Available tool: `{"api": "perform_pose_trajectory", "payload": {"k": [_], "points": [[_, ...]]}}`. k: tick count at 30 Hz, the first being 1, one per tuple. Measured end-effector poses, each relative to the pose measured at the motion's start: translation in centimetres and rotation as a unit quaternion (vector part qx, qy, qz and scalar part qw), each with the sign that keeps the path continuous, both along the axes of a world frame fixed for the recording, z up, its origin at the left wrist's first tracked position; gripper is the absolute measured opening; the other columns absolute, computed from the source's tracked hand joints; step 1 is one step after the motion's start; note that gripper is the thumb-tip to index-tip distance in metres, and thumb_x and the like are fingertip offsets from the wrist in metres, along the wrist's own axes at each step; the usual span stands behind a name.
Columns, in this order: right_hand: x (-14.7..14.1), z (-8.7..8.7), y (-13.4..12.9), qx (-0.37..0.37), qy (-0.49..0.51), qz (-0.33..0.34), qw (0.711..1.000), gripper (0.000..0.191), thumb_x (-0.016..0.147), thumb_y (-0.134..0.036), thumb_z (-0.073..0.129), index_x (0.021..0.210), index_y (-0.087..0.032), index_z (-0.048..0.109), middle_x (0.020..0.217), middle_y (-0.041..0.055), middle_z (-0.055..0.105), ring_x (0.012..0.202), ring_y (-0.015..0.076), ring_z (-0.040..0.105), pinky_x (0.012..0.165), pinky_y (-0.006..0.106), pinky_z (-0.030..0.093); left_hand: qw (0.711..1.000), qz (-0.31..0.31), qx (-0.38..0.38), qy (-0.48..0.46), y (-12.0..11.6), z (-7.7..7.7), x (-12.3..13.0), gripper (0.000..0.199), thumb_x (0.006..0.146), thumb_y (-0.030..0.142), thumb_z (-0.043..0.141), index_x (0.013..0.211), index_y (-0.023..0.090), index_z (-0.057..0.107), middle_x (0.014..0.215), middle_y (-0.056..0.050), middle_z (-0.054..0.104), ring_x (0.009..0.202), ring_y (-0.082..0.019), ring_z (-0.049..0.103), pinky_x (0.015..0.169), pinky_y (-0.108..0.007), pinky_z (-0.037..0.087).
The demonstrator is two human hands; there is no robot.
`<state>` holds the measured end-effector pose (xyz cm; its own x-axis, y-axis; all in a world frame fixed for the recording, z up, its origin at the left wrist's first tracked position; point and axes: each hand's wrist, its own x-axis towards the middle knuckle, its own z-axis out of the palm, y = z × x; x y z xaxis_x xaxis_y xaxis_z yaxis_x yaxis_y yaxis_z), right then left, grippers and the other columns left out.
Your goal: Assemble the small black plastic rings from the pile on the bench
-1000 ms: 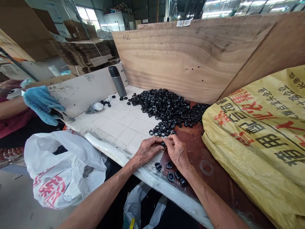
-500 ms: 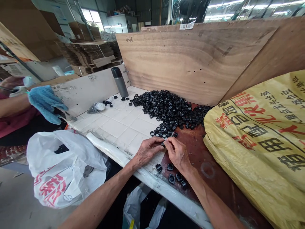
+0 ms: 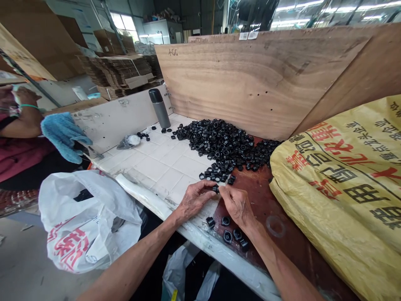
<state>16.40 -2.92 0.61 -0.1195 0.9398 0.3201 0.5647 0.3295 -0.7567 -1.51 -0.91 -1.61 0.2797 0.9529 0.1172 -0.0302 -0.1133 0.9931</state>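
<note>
Between the thumb and fingers of my left hand [image 3: 196, 198] is a small black plastic cap [image 3: 215, 189]. My right hand [image 3: 235, 204] is closed close against that cap's right side, its fingertips pinched; what they hold, if anything, is hidden. Just beyond my hands lies a large heap of black plastic caps [image 3: 219, 140], some of them ring-like from above. Several loose caps [image 3: 227, 236] rest on the red-brown board [image 3: 266, 209] and by the table's front edge, below my right hand.
A yellow woven sack [image 3: 338, 184] bulges on the right. A grey thermos [image 3: 161, 112] and a small plastic bag [image 3: 128, 141] stand at the back left. White bag [image 3: 103, 217] hangs at the front left; beside it are a blue cloth [image 3: 64, 136] and another person's arm [image 3: 25, 119].
My right hand has turned, and more of the black cap shows in my left fingers. The other person's arm has lifted off the blue cloth. The view has shifted slightly.
</note>
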Motion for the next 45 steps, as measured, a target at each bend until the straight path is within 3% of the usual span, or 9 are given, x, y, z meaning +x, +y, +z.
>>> {"api": "perform_pose_trajectory", "payload": {"k": [8,13,20,23,26,28,30,34,45], "points": [[0.0,0.6,-0.1,-0.01,0.007,0.014,1.0,0.035,0.094,-0.04,0.054,0.065,-0.02,0.058,0.058,-0.0018,0.054,0.055,0.0132,0.052,0.057,0.023,0.041,1.0,0.019,-0.005,-0.009,0.0,0.7,0.1,0.033,0.082,0.031,0.073,0.111,0.014,0.067,0.1,-0.008,0.073,0.088,-0.019,0.07,0.087,-0.034,0.057],[-0.2,0.1,0.1,-0.006,0.057,0.021,0.998,0.015,0.089,-0.031,0.057,0.095,-0.02,0.065,0.085,0.0046,0.069,0.072,0.0174,0.066,0.069,0.026,0.051,0.999,-0.019,-0.026,-0.039,-0.2,1.1,0.3,0.034,0.082,0.033,0.072,0.109,0.013,0.066,0.099,-0.009,0.074,0.089,-0.021,0.072,0.088,-0.038,0.057],[-1.1,-1.0,-0.2,-0.214,0.202,-0.04,0.955,0.018,0.084,-0.038,0.058,0.084,-0.02,0.06,0.05,-0.0029,0.06,0.041,0.0154,0.057,0.042,0.024,0.046,0.976,-0.011,0.162,0.146,-0.1,0.4,-0.2,0.026,0.09,0.027,0.06,0.115,0.02,0.064,0.11,-0.007,0.071,0.099,-0.02,0.068,0.093,-0.035,0.053],[-0.1,-1.0,0.2,-0.272,0.165,-0.015,0.948,0.031,0.085,-0.043,0.056,0.065,-0.02,0.056,0.045,-0.0031,0.055,0.034,0.0126,0.049,0.035,0.021,0.036,0.965,-0.059,0.176,0.183,-0.3,0.8,-0.3,0.024,0.091,0.025,0.058,0.112,0.019,0.065,0.104,-0.006,0.072,0.096,-0.019,0.067,0.089,-0.033,0.052],[1.4,-1.2,1.1,-0.155,0.008,-0.06,0.986,0.045,0.085,-0.049,0.057,0.052,-0.02,0.05,0.045,-0.0017,0.05,0.041,0.0133,0.051,0.041,0.022,0.034,0.961,-0.1,0.126,0.225,-0.3,1.1,0.1,0.018,0.087,0.034,0.063,0.086,0.017,0.07,0.082,-0.003,0.07,0.072,-0.015,0.063,0.067,-0.025,0.049],[2.1,-1.6,1.7,-0.034,-0.07,-0.123,0.989,0.032,0.085,-0.042,0.06,0.063,-0.019,0.059,0.053,-0.0004,0.054,0.052,0.0159,0.055,0.05,0.024,0.039,0.96,-0.041,0.112,0.254,0.0,0.9,0.4,0.027,0.086,0.04,0.065,0.075,0.016,0.067,0.067,0.0,0.062,0.06,-0.013,0.056,0.058,-0.024,0.043],[2.4,-2.2,2.3,0.03,-0.119,-0.142,0.982,0.016,0.085,-0.03,0.06,0.092,-0.018,0.066,0.072,0.0031,0.062,0.065,0.0188,0.06,0.059,0.026,0.043,0.956,0.054,0.119,0.264,0.6,0.4,0.6,0.025,0.086,0.041,0.065,0.088,0.017,0.068,0.065,0.002,0.056,0.058,-0.012,0.051,0.057,-0.024,0.041],[2.1,-3.0,2.7,0.03,-0.199,-0.11,0.973,0.028,0.086,-0.019,0.057,0.113,-0.02,0.064,0.096,0.0081,0.062,0.077,0.0205,0.061,0.064,0.027,0.044,0.939,0.087,0.167,0.287,2.2,-0.8,0.7,0.044,0.084,0.028,0.067,0.127,0.023,0.059,0.077,0.002,0.057,0.065,-0.013,0.053,0.065,-0.026,0.045],[2.0,-2.8,1.8,0.04,-0.182,-0.051,0.981,0.015,0.084,-0.012,0.054,0.092,-0.021,0.062,0.092,0.0055,0.054,0.08,0.0188,0.058,0.068,0.026,0.045,0.934,0.07,0.185,0.297,1.6,-1.1,0.7,0.024,0.083,0.018,0.064,0.107,0.023,0.066,0.1,-0.003,0.063,0.066,-0.012,0.058,0.07,-0.028,0.048]]}}
